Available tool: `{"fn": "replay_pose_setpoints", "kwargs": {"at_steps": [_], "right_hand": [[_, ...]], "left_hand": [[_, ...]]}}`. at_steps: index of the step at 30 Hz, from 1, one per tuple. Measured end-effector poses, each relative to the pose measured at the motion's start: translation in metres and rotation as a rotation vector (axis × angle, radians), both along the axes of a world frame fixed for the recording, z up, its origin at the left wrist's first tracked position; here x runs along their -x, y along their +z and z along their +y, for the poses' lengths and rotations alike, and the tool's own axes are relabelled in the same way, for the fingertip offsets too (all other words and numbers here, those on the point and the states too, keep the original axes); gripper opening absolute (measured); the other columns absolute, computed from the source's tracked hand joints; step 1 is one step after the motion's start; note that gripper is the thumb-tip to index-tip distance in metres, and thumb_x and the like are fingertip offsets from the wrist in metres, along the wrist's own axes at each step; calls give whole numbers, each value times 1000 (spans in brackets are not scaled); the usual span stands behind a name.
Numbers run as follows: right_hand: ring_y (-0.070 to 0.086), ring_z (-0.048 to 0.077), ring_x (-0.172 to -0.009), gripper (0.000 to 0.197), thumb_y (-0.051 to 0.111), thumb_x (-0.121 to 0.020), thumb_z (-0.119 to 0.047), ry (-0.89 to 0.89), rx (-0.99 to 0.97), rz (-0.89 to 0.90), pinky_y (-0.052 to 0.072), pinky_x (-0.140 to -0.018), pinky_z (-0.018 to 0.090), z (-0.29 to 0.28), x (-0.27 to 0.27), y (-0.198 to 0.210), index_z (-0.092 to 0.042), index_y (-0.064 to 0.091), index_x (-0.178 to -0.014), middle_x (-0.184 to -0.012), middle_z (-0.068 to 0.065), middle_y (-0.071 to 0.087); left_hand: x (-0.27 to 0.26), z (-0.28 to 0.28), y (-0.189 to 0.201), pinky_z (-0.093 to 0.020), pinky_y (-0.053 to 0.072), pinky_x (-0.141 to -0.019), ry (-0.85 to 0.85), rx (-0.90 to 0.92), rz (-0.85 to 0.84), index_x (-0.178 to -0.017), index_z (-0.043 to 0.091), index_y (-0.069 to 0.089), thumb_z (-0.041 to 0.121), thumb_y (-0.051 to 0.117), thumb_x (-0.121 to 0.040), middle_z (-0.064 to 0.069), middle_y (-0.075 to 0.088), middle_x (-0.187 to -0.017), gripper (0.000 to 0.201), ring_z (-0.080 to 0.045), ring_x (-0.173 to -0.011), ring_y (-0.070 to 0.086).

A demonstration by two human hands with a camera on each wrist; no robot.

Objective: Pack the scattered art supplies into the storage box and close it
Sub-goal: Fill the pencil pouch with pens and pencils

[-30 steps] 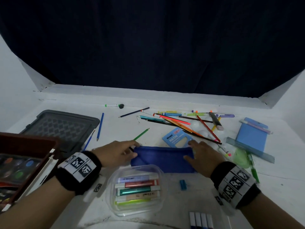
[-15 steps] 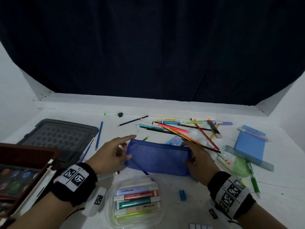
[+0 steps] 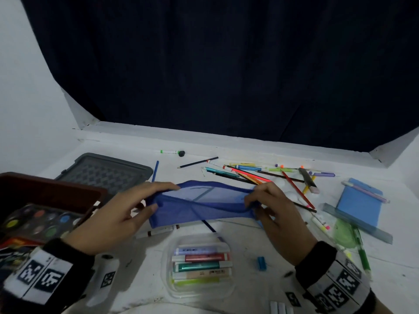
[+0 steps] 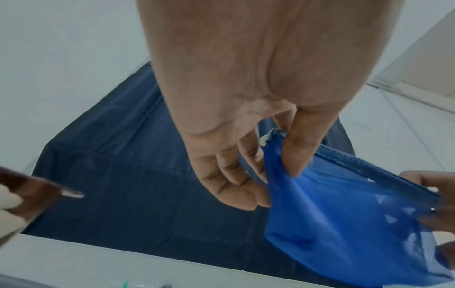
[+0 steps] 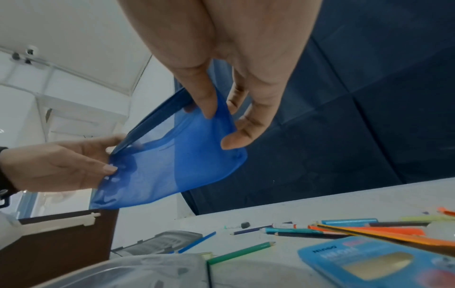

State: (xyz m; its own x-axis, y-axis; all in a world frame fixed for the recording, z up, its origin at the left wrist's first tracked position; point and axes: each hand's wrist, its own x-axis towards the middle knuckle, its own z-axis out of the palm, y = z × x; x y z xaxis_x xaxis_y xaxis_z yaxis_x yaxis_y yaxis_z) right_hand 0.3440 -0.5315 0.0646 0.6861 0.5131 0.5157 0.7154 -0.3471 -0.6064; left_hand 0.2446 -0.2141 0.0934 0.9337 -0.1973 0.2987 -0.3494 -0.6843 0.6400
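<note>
We hold the blue mesh pouch (image 3: pixel 201 206) above the table (image 3: pixel 249 245), left hand (image 3: pixel 118 219) and right hand (image 3: pixel 275 214) pinching its ends; pencils (image 3: pixel 254 175) lie scattered far right, storage box (image 3: pixel 52 196) open at left.

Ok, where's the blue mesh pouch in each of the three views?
Head: blue mesh pouch centre, between both hands.
Left wrist: pouch lower right, pinched by thumb.
Right wrist: pouch centre-left.
Shared landmark: dark curtain behind it.
</note>
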Motion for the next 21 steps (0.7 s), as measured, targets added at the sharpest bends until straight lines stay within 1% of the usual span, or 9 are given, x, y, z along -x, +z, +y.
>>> {"fn": "replay_pose_setpoints", "kwargs": {"at_steps": [3,5,7,9,12,14,17,19,21], "right_hand": [[53,5,-100,32,57,-83,-4,32,-15,34,45,-75,10,-4,17,-3,-37,57,-85,-100,-18,49],[55,9,-99,25,66,-82,-6,81,-19,119,49,-73,12,-7,27,-9,-30,62,-84,-101,-15,51],[58,12,-95,4,67,-83,-30,103,-17,186,51,-72,15,-6,39,-11,-27,65,-81,-100,-12,54],[61,11,-88,33,58,-86,-55,74,-9,160,48,-71,12,-5,46,-17,-26,67,-73,-94,-11,57],[61,7,-78,46,55,-88,-57,26,15,85,45,-67,9,-2,51,-22,-19,70,-68,-87,-12,59],[61,5,-79,33,60,-85,-47,-16,38,29,46,-66,11,-2,55,-24,-20,74,-73,-89,-14,59],[58,3,-95,33,58,-82,-44,-23,70,48,48,-72,8,-3,62,-23,-21,76,-96,-99,-13,57],[55,3,-103,38,55,-81,-44,-9,65,89,48,-74,5,-2,65,-21,-21,74,-105,-105,-12,56],[55,5,-106,36,55,-84,-40,3,32,112,49,-75,7,-2,67,-19,-22,73,-109,-109,-11,55]], "left_hand": [[20,-2,-7,-32,48,-79,-2,13,7,-123,40,65,20,52,-97,8,62,-110,35,-21,-101,62],[34,-7,-11,-31,47,-78,31,39,13,-119,38,69,33,51,-98,5,62,-103,29,-21,-97,63],[47,-15,-15,-25,46,-78,83,88,-23,-106,36,76,43,50,-96,6,66,-99,29,-16,-96,65],[54,-22,-21,-17,44,-76,147,143,-77,-85,31,79,46,52,-94,7,69,-91,32,-11,-89,67],[58,-29,-32,-17,41,-60,246,112,-116,-73,30,76,46,60,-87,7,66,-78,27,-8,-69,63],[60,-28,-40,-20,44,-57,283,118,-85,-86,34,79,40,63,-82,7,65,-84,18,-10,-71,63],[64,-26,-47,-19,49,-79,195,121,67,-123,48,66,18,53,-85,10,58,-104,50,-14,-96,62],[69,-30,-48,-15,39,-101,89,160,167,-136,53,51,12,42,-90,15,55,-128,62,-10,-123,53],[72,-35,-46,-11,24,-114,37,244,210,-140,51,45,10,38,-92,19,48,-147,63,-2,-141,38]]}}
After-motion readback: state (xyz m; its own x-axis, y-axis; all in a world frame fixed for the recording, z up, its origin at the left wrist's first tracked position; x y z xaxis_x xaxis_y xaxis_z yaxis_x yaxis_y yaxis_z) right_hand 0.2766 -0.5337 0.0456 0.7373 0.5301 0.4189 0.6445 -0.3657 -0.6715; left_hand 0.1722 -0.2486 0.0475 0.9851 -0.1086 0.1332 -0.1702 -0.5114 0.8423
